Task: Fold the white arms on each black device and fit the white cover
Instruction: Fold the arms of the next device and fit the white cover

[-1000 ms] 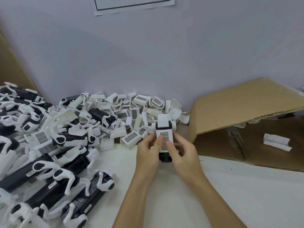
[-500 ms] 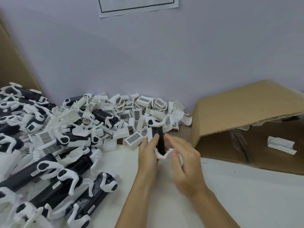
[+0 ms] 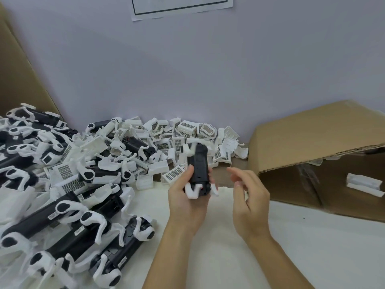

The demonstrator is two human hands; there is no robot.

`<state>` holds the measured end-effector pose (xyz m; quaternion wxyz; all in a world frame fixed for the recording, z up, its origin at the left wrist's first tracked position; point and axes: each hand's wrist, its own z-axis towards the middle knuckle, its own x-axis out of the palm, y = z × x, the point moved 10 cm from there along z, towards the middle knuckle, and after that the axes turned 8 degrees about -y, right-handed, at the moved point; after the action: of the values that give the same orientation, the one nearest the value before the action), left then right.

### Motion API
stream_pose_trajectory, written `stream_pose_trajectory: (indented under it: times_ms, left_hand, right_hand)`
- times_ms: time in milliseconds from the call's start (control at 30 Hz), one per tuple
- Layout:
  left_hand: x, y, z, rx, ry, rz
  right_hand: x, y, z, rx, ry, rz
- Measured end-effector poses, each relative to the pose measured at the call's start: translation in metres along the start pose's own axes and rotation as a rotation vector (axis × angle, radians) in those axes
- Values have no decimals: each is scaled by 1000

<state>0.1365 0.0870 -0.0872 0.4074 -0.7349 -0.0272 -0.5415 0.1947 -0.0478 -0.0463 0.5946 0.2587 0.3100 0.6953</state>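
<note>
The left hand's fingers [image 3: 190, 173] curl round the black device [image 3: 199, 167], gripping it upright above the white table [image 3: 312, 247], while the right hand [image 3: 248, 197] hangs just beside it, fingers loosely spread and holding nothing. In the head view, a second ago both hands pressed a grilled white cover against this device; now its dark side faces the camera and the right hand has let go. A blurred white arm [image 3: 192, 189] shows at its lower end, another at the top. I judge the cover seated and the unit being checked, likely bound for the cardboard box [image 3: 312, 142]; the pile of unfolded devices [image 3: 62, 215] waits at left.
</note>
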Motion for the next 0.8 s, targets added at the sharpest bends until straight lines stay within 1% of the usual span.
stream_pose_trajectory:
  times_ms: [100,167,200,267,300,333,400,433,467,533,567,600,633,667,733,800]
  left_hand:
    - [-5,-15,3,239,-54,301]
    - [-5,-23,3,380,-83,510]
    - [-6,-25,2,441,-105,606]
    - [-6,-27,0,516,-153,757]
    - [-7,-24,1,502,-179,767]
    - [-10,-20,2,445,-202,714]
    - [-14,-4,5,247,-213,449]
    - [-17,2,6,176,-227,343]
    - [-20,4,7,144,-249,301]
    - [-22,0,8,154,-274,325]
    - [-22,-3,8,169,-276,348]
    - [-21,-7,8,182,-277,366]
    - [-19,-10,7,186,-271,370]
    - [-19,-13,6,200,-279,371]
    - [-28,-25,4,289,-356,413]
    - [-38,-38,2,393,-445,504]
  right_hand:
    - [-1,-5,1,10,-17,-51]
    - [-1,-2,1,-17,-14,-97]
    - [2,2,0,-55,5,-119]
    - [14,15,-5,-151,113,-152]
    - [23,19,-10,-185,187,-173]
    - [30,21,-14,-201,254,-199]
    - [39,20,-21,-198,323,-268]
    - [41,19,-21,-198,330,-322]
    - [41,17,-20,-200,325,-392]
    - [38,11,-16,-199,291,-514]
    - [35,8,-14,-172,264,-519]
    - [30,5,-11,-109,229,-454]
    - [26,0,-9,-5,192,-318]
    - [23,-6,-7,124,154,-136]
    - [24,-22,-5,352,106,193]
    - [24,-36,-6,529,109,327]
